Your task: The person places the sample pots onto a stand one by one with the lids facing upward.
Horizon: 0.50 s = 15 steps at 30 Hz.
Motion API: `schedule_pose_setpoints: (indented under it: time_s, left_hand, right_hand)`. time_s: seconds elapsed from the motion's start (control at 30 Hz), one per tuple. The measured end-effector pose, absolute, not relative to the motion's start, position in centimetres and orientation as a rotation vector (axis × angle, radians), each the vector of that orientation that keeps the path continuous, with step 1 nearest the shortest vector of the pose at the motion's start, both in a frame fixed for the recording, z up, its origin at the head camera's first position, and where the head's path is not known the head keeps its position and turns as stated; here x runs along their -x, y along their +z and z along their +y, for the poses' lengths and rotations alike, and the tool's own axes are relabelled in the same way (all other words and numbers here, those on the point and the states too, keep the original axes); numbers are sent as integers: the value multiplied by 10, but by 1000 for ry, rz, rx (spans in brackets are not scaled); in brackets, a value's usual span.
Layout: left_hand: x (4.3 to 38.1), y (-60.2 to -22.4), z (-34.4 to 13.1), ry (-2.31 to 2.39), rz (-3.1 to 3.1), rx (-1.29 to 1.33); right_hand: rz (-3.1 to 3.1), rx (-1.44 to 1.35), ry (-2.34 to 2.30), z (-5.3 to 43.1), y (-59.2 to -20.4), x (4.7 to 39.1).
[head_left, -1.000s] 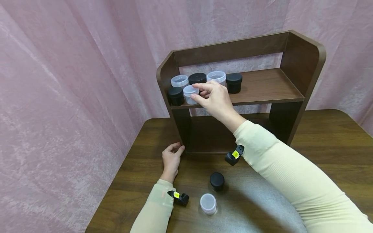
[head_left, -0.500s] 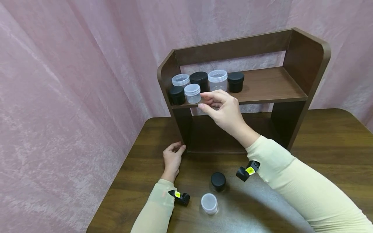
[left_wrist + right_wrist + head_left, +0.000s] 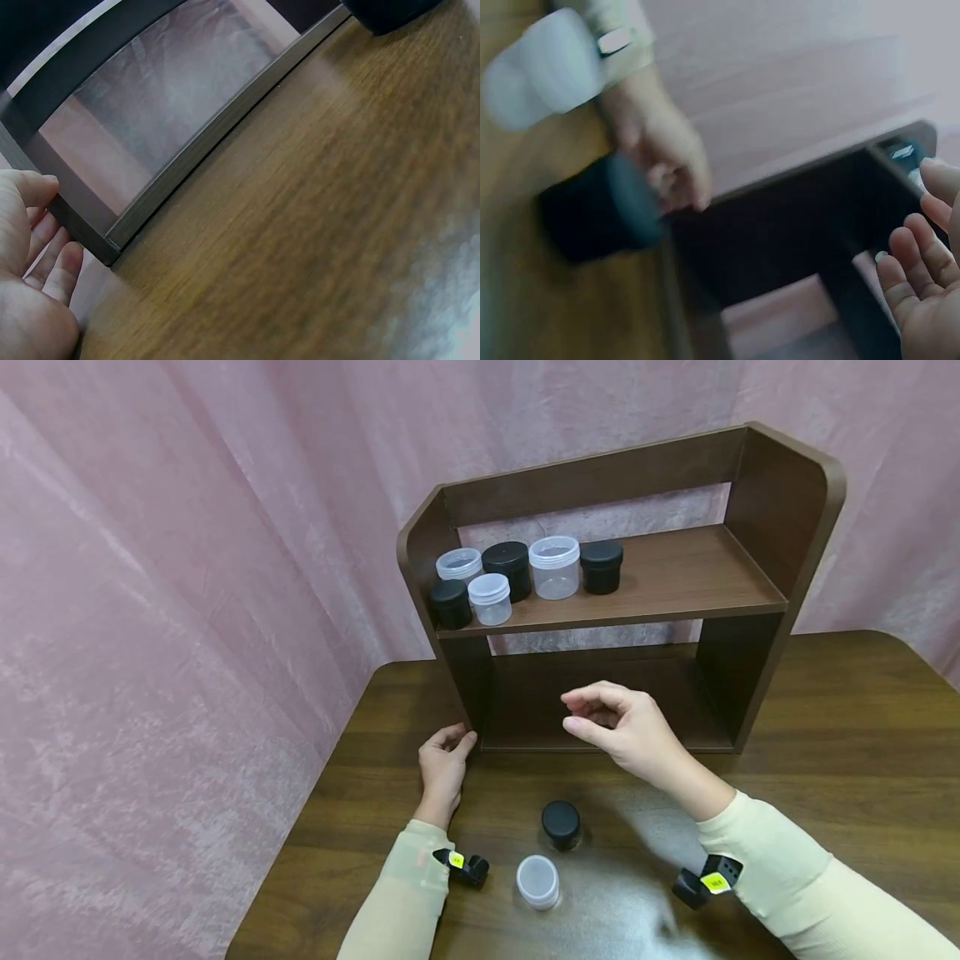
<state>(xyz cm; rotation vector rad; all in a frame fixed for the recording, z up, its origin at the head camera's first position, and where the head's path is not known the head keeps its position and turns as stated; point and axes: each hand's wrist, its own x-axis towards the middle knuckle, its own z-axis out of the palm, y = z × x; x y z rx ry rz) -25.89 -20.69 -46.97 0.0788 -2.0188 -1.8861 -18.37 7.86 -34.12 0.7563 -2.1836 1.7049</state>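
Note:
My left hand (image 3: 442,772) rests by the lower left corner of a brown wooden desk shelf (image 3: 675,612), and the left wrist view shows its fingers (image 3: 64,270) loosely bent against the side panel. In front of the lower compartment, my right hand (image 3: 633,731) hovers with fingers loosely curved and nothing between them. Nearest below it on the table are a black-lidded jar (image 3: 561,823) and a translucent jar with a white lid (image 3: 537,882). On the upper shelf's front left stand a small clear jar (image 3: 491,600) and a small black jar (image 3: 451,604), side by side.
Behind those two, a row holds a clear jar (image 3: 459,564), a larger black jar (image 3: 507,568), a large clear jar (image 3: 555,567) and a black jar (image 3: 602,566). The shelf stands on a brown wooden table (image 3: 840,718) before a pink curtain (image 3: 225,568).
My right hand has drawn away from the small clear jar on the upper shelf, moving down and to the right. That jar stays standing there. The left hand keeps its place.

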Motion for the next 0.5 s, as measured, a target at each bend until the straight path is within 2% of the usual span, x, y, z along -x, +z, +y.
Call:
schedule_pose_setpoints:
  time_s: [0.27,0.5]
  left_hand:
    - [261,-469,-207,-1884,-2009,-93]
    - [260,-472,-206,-1871,-1986,-77]
  right_hand:
    - [-2348,-628,1743,112,-389,177]
    - [-2397,-615,1855,119,-408,176]
